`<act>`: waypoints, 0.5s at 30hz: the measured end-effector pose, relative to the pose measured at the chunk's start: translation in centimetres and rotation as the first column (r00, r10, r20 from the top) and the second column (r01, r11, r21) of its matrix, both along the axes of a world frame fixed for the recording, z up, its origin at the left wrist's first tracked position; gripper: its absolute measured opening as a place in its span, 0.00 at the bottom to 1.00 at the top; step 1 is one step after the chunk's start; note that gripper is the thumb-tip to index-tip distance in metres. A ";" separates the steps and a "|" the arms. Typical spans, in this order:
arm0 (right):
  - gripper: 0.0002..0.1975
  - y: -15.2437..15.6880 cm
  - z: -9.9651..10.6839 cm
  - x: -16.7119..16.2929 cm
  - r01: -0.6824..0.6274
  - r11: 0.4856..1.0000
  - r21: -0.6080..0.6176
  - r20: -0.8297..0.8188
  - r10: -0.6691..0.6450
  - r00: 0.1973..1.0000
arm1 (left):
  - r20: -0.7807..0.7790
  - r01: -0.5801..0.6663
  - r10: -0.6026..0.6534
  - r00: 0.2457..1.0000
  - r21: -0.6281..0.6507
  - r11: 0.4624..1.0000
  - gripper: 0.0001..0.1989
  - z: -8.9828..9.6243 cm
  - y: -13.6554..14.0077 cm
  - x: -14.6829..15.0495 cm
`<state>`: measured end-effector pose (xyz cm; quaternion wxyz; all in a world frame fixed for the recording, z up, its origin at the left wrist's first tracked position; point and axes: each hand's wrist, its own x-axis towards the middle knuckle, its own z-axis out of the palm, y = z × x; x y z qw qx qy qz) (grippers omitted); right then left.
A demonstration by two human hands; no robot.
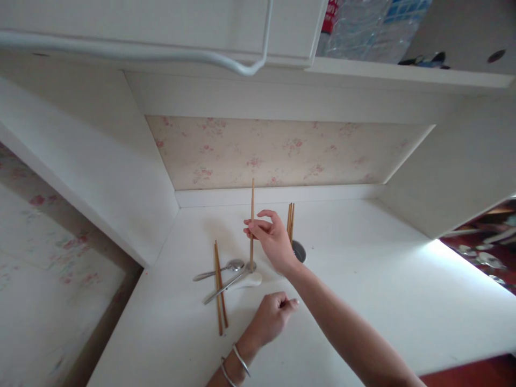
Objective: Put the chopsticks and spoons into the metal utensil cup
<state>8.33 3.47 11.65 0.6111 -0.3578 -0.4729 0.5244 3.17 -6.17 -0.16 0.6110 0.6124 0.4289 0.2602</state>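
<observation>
My right hand (274, 239) pinches a wooden chopstick (252, 204), which stands nearly upright above the spoons. Below it my left hand (271, 321), with two bangles at the wrist, is curled into a loose fist near the white surface; nothing shows in it. A pair of chopsticks (219, 301) lies to the left, crossing the handles of two metal spoons (236, 265). Beside them rests a white soup spoon (252, 279). Partly hidden behind my right hand, a dark grey cup (299, 251) holds several upright chopsticks (291, 217).
The white tabletop (363, 279) meets flowered wallpaper (298, 150) at the back and side panels left and right. Overhead is a cabinet with a white cable (161, 52). An open shelf (403, 72) at upper right holds plastic bottles (363, 27).
</observation>
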 end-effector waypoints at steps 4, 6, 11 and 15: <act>0.21 -1.9 1.6 4.0 0.132 0.991 0.013 -0.013 -0.131 0.991 | -0.018 0.008 -0.009 1.000 -0.027 1.000 0.21 0.4 0.1 0.1; 0.20 -2.1 1.9 6.3 0.223 0.975 0.021 0.028 -0.223 0.974 | -0.023 0.018 -0.019 1.000 -0.037 0.999 0.21 0.6 0.1 0.1; 0.18 -1.6 1.2 11.4 0.434 0.901 -0.015 0.067 -0.432 0.899 | -0.030 0.016 -0.016 0.999 -0.004 1.000 0.21 0.6 0.1 0.2; 0.16 -1.2 -0.2 13.1 0.476 0.877 -0.059 0.088 -0.471 0.878 | -0.031 0.006 -0.005 1.000 0.002 1.000 0.21 0.3 0.2 0.3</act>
